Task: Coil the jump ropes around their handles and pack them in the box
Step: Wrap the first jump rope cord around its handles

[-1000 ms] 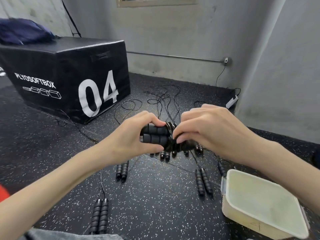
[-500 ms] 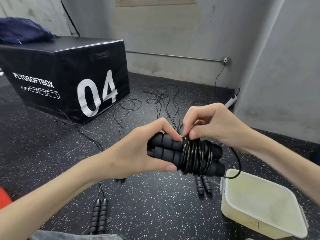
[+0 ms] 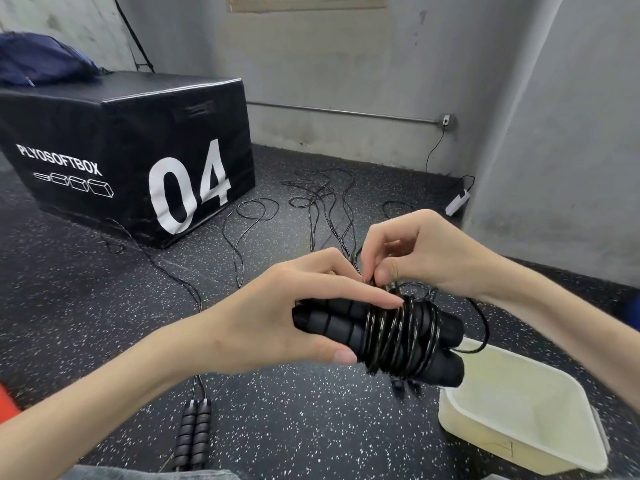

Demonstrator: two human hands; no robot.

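Jump rope (image 3: 398,336), black: two foam handles held side by side in mid-air, roughly level, with glossy cord wound in many turns around their middle. Left hand (image 3: 277,320) has the handle pair in its grip at the near end, thumb underneath, fingers laid along the top up to the first turns of the coil. Right hand (image 3: 412,251) sits just above the coil, thumb and forefinger pinching the cord at the top of the winding; other fingers curled. A loose loop of cord (image 3: 483,327) trails from the coil on the right and hangs over the near corner of the box. Box (image 3: 568,455), cream plastic, open-topped, on the floor at lower right, just below and right of the handles' far ends; nothing visible inside. Floor (image 3: 311,427): dark speckled rubber. Another pair of handles (image 3: 194,433) lies side by side on the floor at lower left, its cord running away upward. More handle ends (image 3: 398,388) partly hidden beneath the held bundle. Loose black cords (image 3: 322,202) sprawl and tangle across the floor farther back. Black plyo box (image 3: 138,150) marked "04" and "PLYOSOFTBOX" stands at left, with a dark blue bag (image 3: 45,64) on top. Grey wall behind, with a horizontal pipe (image 3: 346,113).
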